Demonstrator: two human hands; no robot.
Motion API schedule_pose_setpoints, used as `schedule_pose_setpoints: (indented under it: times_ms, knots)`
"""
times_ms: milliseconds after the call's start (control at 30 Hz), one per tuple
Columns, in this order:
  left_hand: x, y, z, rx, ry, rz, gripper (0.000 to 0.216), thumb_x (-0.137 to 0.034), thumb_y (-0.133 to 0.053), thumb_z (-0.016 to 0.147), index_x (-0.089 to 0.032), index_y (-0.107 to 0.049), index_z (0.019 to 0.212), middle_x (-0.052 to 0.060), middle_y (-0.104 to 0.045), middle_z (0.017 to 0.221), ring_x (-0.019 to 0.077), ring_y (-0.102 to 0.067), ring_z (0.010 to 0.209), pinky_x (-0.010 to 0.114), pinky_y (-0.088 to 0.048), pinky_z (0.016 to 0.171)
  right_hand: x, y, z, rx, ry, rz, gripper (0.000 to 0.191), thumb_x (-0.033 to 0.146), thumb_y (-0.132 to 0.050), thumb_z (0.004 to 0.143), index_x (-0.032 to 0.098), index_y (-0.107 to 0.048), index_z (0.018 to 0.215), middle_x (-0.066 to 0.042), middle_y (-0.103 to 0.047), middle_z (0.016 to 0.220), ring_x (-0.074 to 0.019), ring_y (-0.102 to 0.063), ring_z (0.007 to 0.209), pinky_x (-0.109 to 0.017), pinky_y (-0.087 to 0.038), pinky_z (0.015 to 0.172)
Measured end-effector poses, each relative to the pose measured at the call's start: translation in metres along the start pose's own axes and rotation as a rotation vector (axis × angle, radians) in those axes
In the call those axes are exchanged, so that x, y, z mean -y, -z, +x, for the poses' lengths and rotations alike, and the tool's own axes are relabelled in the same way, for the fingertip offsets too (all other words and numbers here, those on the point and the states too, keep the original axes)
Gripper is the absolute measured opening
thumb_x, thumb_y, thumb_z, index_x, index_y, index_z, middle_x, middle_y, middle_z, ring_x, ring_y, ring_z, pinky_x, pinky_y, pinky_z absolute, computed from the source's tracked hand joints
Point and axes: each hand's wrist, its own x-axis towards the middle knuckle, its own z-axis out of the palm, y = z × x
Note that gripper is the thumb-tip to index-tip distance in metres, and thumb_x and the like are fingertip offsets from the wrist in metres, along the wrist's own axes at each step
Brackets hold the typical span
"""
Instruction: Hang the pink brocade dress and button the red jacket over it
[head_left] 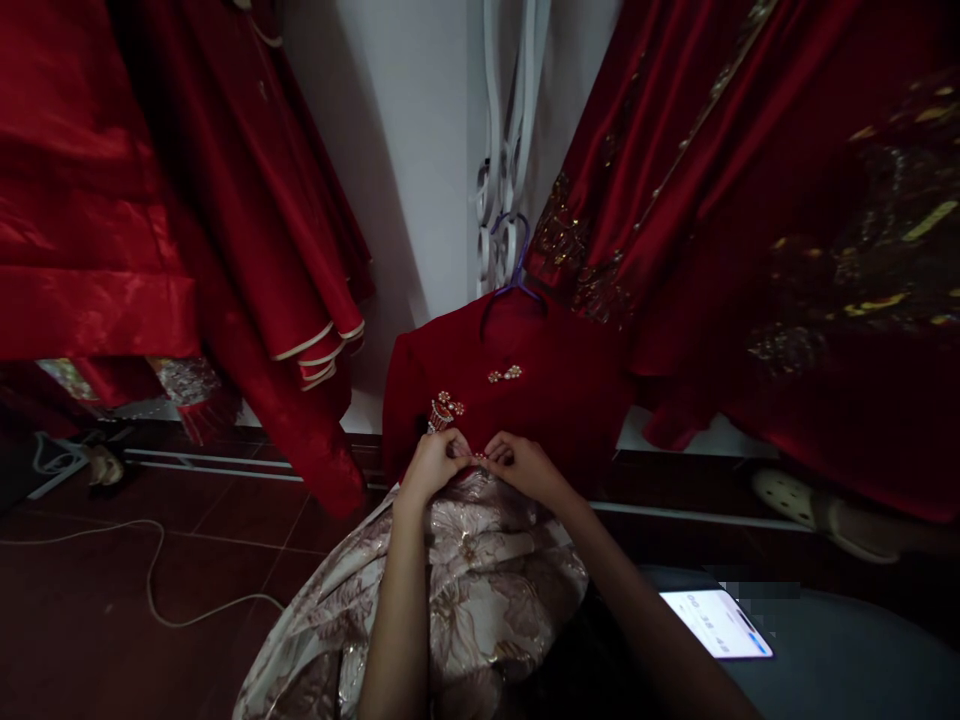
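A dark red jacket (pixel 555 395) hangs on a purple hanger (pixel 517 270) from a white ornate stand (pixel 502 150). It has pearl knot fastenings (pixel 505 374) and a beaded ornament (pixel 444 410) on its front. My left hand (pixel 431 465) and my right hand (pixel 525 465) meet at the jacket's lower front, both pinching a small fastening between their fingertips. Below the hands a pale gold floral skirt (pixel 465 590) spreads down toward me.
Red satin garments (pixel 247 200) hang at the left, and red gowns with gold embroidery (pixel 787 230) at the right. A lit phone (pixel 716 622) lies on a grey surface at lower right. A white cable (pixel 150 580) trails over the dark tiled floor. A pale shoe (pixel 795 500) sits at right.
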Motion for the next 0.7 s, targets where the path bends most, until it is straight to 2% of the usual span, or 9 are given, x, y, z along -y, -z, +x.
schedule_pose_setpoints:
  times_ms: [100,233,300,400,500,600,700]
  knots:
    - [0.000,-0.001,0.000,0.004,0.036,-0.078,0.011,-0.025,-0.064,0.070,-0.015,-0.060,0.072,0.000,-0.062,0.068,0.0099,-0.057,0.064,0.020,-0.042,0.060,0.002,0.001,0.000,-0.022,0.004,0.001,0.014,0.025,-0.062,0.067,0.018,-0.060,0.079,-0.004,-0.067,0.074,-0.0140,-0.062,0.069,-0.025,-0.049,0.065]
    - [-0.001,-0.007,0.003,-0.030,0.077,-0.321,0.029,-0.033,-0.072,0.063,-0.014,-0.057,0.079,0.001,-0.061,0.069,0.0097,-0.057,0.064,0.021,-0.044,0.062,0.002,0.006,0.001,0.011,-0.005,0.039,0.014,0.023,-0.062,0.064,0.017,-0.060,0.077,-0.003,-0.066,0.071,-0.0135,-0.061,0.067,-0.025,-0.048,0.065]
    - [-0.001,-0.012,0.008,-0.161,0.134,-0.490,0.040,-0.037,-0.073,0.061,-0.014,-0.055,0.088,0.000,-0.060,0.070,0.0090,-0.057,0.065,0.021,-0.045,0.064,0.004,0.012,0.000,0.065,-0.001,0.063,0.015,0.024,-0.063,0.063,0.016,-0.059,0.076,-0.002,-0.064,0.069,-0.0131,-0.060,0.066,-0.025,-0.047,0.065]
    - [-0.001,-0.018,0.018,-0.418,0.269,-0.725,0.041,-0.046,-0.064,0.069,-0.013,-0.056,0.094,0.002,-0.062,0.073,0.0079,-0.058,0.065,0.022,-0.046,0.067,0.009,0.022,-0.003,0.181,0.035,0.099,0.017,0.027,-0.064,0.065,0.016,-0.059,0.076,-0.002,-0.063,0.070,-0.0125,-0.058,0.067,-0.024,-0.046,0.064]
    - [-0.001,-0.019,0.024,-0.546,0.328,-0.926,0.037,-0.044,-0.061,0.073,-0.012,-0.061,0.091,0.006,-0.066,0.081,0.0087,-0.061,0.068,0.023,-0.048,0.071,0.015,0.032,-0.007,0.299,0.065,0.124,0.015,0.026,-0.062,0.067,0.016,-0.059,0.077,-0.002,-0.062,0.072,-0.0117,-0.056,0.068,-0.024,-0.045,0.064]
    - [-0.002,-0.017,0.024,-0.549,0.342,-1.128,0.030,-0.034,-0.066,0.072,-0.011,-0.063,0.092,0.008,-0.067,0.089,0.0097,-0.063,0.075,0.024,-0.048,0.079,0.019,0.040,-0.010,0.367,0.069,0.135,0.015,0.024,-0.063,0.067,0.016,-0.059,0.078,-0.002,-0.062,0.073,-0.0112,-0.055,0.067,-0.023,-0.043,0.062]
    - [-0.004,-0.017,0.022,-0.495,0.421,-1.268,0.026,-0.027,-0.069,0.070,-0.011,-0.065,0.091,0.009,-0.068,0.092,0.0108,-0.064,0.080,0.025,-0.048,0.083,0.020,0.045,-0.011,0.393,0.072,0.152,0.016,0.025,-0.063,0.067,0.015,-0.059,0.079,-0.002,-0.061,0.073,-0.0110,-0.054,0.067,-0.022,-0.042,0.061]
